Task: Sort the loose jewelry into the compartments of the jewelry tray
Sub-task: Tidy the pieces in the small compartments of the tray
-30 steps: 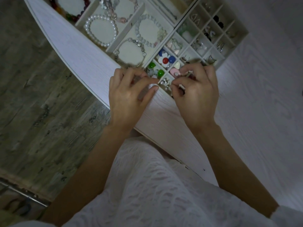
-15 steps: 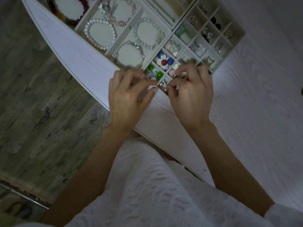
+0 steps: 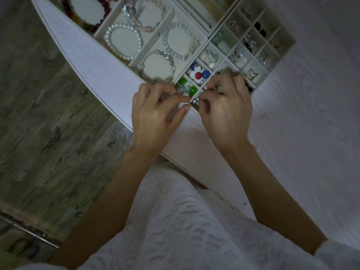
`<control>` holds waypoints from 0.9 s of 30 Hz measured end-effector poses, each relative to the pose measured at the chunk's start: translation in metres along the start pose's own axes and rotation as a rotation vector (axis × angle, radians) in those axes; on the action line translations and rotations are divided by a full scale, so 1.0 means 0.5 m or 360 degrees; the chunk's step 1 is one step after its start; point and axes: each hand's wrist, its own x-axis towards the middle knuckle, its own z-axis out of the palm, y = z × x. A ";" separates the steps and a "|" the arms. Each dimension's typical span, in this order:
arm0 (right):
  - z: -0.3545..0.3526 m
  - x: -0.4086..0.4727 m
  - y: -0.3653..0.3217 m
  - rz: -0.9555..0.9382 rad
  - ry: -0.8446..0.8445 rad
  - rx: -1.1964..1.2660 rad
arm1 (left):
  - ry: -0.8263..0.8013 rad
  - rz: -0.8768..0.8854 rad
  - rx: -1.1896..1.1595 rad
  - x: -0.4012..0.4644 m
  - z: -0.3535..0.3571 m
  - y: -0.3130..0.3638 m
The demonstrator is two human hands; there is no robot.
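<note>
Head view, two hands (image 3: 191,112), one jewelry tray (image 3: 283,52)

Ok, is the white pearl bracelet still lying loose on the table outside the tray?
No. The white pearl bracelet lies inside one of the larger compartments of the jewelry tray, next to other bracelets.

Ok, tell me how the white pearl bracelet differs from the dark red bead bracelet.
The pearl bracelet has small, glossy white beads; the red bracelet has larger dark beads with some green and yellow ones. The pearl bracelet shows whole; the frame's top edge cuts off the red bracelet. Both lie flat in jewelry tray compartments.
</note>
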 end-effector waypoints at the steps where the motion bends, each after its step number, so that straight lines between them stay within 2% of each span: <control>1: 0.000 0.000 0.000 0.0003 0.0002 0.0004 | -0.0002 0.0002 0.0005 0.000 0.001 -0.001; 10: -0.030 -0.013 0.017 0.0116 0.0090 0.0213 | -0.0010 0.0027 0.0032 0.003 -0.001 -0.004; 15: -0.042 -0.028 0.052 0.0191 0.0026 0.0284 | -0.0048 0.0075 0.0011 0.009 -0.005 -0.005; 19: -0.034 -0.032 0.049 0.0111 0.0040 0.0314 | -0.0119 0.0082 0.0024 0.011 -0.010 -0.004; 23: -0.020 -0.024 0.031 -0.0017 -0.0070 0.0304 | -0.0161 0.0091 0.0044 0.016 -0.018 0.001; 27: -0.025 -0.016 0.020 0.0018 -0.0123 0.0172 | -0.0179 0.0088 0.0051 0.013 -0.019 -0.001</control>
